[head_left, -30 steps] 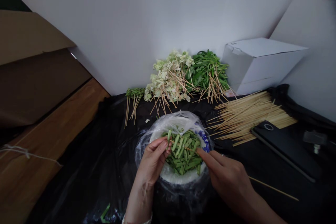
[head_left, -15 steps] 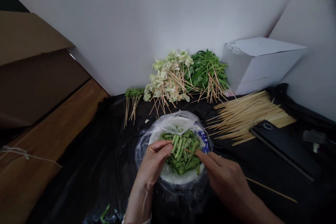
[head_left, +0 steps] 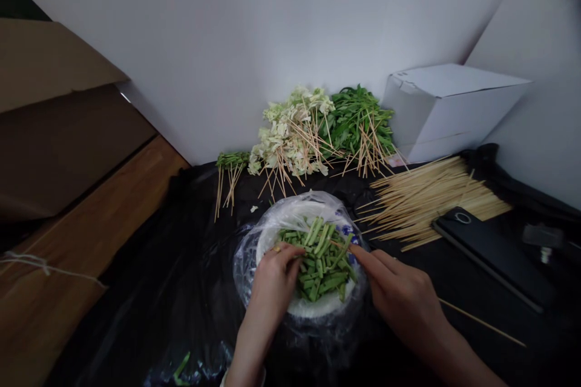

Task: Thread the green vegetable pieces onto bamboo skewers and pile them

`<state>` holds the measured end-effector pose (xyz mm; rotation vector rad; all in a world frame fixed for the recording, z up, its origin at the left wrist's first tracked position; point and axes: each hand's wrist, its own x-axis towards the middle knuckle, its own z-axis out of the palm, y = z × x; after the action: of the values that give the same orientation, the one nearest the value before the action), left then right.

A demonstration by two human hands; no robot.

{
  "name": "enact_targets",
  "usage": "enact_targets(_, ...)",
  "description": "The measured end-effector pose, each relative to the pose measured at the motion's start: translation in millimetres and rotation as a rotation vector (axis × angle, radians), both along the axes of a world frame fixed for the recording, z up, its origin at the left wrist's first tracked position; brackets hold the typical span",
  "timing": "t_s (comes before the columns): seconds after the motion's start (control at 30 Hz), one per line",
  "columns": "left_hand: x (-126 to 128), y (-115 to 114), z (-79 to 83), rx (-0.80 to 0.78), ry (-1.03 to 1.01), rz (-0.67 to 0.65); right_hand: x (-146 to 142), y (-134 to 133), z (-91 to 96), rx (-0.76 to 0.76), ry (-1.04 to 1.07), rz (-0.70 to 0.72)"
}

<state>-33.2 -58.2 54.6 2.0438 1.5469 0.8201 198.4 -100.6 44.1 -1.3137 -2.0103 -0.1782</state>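
A white bowl with a blue pattern, wrapped in a clear plastic bag, holds cut green beans. In my right hand is a bamboo skewer, its long end sticking out past the wrist to the lower right. Several bean pieces sit side by side on its front end, above the pile. My left hand is over the bowl's left side, thumb and fingers closed together at the beans. Whatever lies between those fingertips is hidden.
Loose bamboo skewers lie to the right, partly under a dark phone. Skewered cabbage, leafy greens and bean skewers line the wall. A white box stands behind right, a cardboard box left.
My left hand has come away from the threaded bean pieces and down to the pile at the left. My right hand has shifted slightly right with the skewer, and its bean pieces moved up.
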Motion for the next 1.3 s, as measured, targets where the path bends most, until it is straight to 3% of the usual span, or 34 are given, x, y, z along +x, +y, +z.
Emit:
enact_targets(0.1,-7.6,1.2,-2.7,0.129,0.265,0.078,-1.0,-0.9,-1.4,-0.004,-0.006,0.000)
enact_targets(0.23,-10.7,4.2,-3.7,0.091,0.447,0.067,-2.3,-1.1,-2.5,-0.007,-0.004,0.005)
enact_targets(0.37,-5.5,6.7,-2.7,0.022,0.479,0.050,-3.1,-1.4,-2.1,-0.016,-0.001,0.025)
enact_targets(0.67,1.6,5.4,1.4,0.038,0.453,0.106,-3.0,-3.9,-2.5,-0.020,0.005,0.022)
enact_targets(0.73,-1.0,5.3,2.7,0.027,0.301,0.094,-3.2,-4.5,-1.7,-0.037,0.010,0.019)
enact_targets(0.83,-5.8,5.7,5.3,-0.037,-0.138,0.119,-3.0,-5.3,-0.7,-0.045,0.020,0.024)
enact_targets(0.97,-6.0,5.7,9.7,-0.257,-0.813,0.192,-2.6,-7.4,-1.5,-0.046,0.039,0.038)
enact_targets(1.03,-3.4,5.3,11.7,-0.370,-1.053,0.205,-3.3,-8.7,-2.6,-0.058,0.040,0.047)
enact_targets(1.17,2.1,4.5,14.1,-0.521,-1.297,0.209,-6.7,-9.7,-3.7,-0.051,0.026,0.051)
enact_targets(1.3,5.1,2.8,14.2,-0.565,-1.348,0.203,-11.0,-8.8,-3.8,-0.044,0.013,0.061)
